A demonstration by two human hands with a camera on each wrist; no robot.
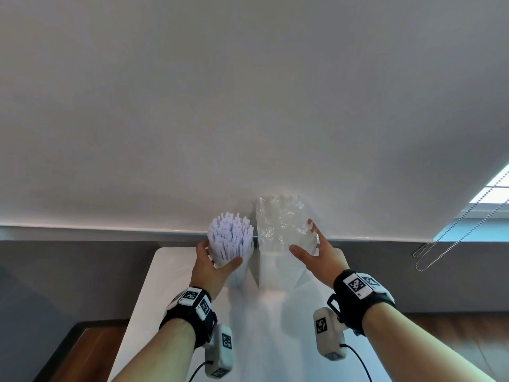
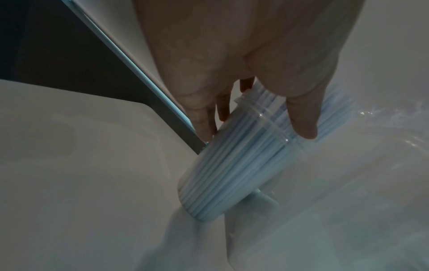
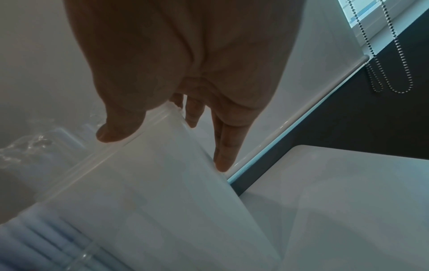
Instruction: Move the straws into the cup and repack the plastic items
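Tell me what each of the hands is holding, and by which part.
Left hand grips the clear cup of straws around its upper wall, near the rim. Right hand holds the clear plastic bag at its side, thumb in front.

Left hand fingers hidden behind cup; bag contents blurred, can't ID.
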